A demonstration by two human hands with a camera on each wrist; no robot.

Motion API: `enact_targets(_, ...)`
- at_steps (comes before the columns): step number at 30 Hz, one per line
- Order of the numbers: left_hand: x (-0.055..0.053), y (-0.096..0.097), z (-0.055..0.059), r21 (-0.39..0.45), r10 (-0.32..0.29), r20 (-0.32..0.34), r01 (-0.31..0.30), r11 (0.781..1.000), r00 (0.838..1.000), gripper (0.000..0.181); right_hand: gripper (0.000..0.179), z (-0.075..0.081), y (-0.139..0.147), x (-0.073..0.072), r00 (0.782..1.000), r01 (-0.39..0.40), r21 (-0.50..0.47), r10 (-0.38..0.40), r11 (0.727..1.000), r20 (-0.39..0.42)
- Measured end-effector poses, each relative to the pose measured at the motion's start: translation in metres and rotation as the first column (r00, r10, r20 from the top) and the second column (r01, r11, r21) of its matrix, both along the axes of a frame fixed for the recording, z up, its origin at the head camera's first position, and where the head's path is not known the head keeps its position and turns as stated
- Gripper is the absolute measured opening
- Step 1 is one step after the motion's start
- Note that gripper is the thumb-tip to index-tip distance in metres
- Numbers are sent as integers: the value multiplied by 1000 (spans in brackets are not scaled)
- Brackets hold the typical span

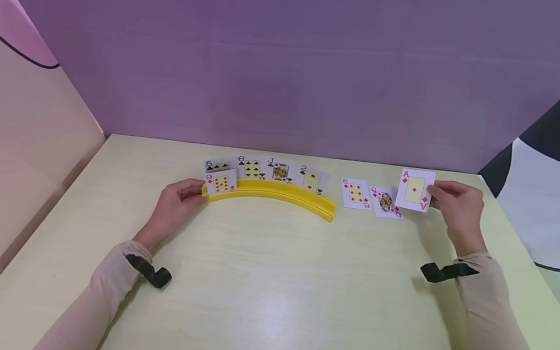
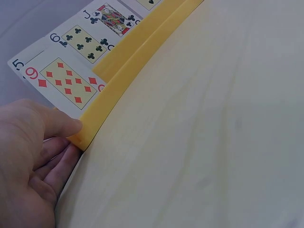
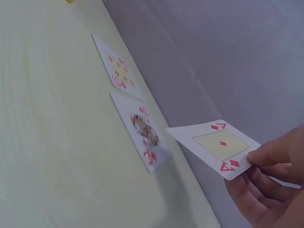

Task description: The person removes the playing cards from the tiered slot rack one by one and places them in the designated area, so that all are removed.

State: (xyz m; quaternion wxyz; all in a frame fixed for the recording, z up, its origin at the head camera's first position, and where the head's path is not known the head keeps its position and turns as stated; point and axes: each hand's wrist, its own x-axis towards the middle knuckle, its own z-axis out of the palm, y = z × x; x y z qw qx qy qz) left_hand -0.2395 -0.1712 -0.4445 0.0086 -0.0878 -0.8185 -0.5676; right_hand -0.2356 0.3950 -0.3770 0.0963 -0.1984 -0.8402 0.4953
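My right hand (image 1: 460, 209) pinches the ace of diamonds (image 1: 414, 190) by its right edge, raised above the table with its face showing. In the right wrist view the thumb (image 3: 273, 153) lies on the card's face and the fingers are curled behind it. My left hand (image 1: 177, 206) grips the left end of a curved yellow card holder (image 1: 279, 190), thumb on the front. Standing in the holder are the nine of diamonds (image 2: 69, 85) in front, then the five of clubs (image 1: 217, 165), six of clubs (image 1: 251, 167), jack of clubs (image 1: 280, 169) and a black two (image 1: 311, 181).
Right of the holder, the six of diamonds (image 1: 355, 194) and queen of diamonds (image 1: 385, 202) lie face up on the pale table (image 1: 272, 283). The raised ace overlaps the queen's corner in the head view. A purple wall (image 1: 286, 88) rises behind the table's far edge.
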Motion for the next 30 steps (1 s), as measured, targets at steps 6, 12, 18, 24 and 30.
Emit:
enact_targets(6,0,0,-1,-9,0,5,0,1000,1000,32,49,-12,14,-1,997,48,-16,-47,999,56)
enact_targets(12,0,0,1,-7,-5,13,5,1000,1000,34,50,-22,31,0,988,97,26,-100,995,118)
enact_targets(18,0,0,1,2,-6,5,6,1000,1000,34,47,-30,41,2,984,107,44,-112,993,139)
enact_targets(24,-2,-1,-2,9,-7,0,7,1000,1000,33,47,-38,38,2,989,75,129,-90,989,117)
enact_targets(30,-1,0,0,-4,-1,8,1,1000,1000,33,46,-47,34,1,994,36,232,-57,972,88)
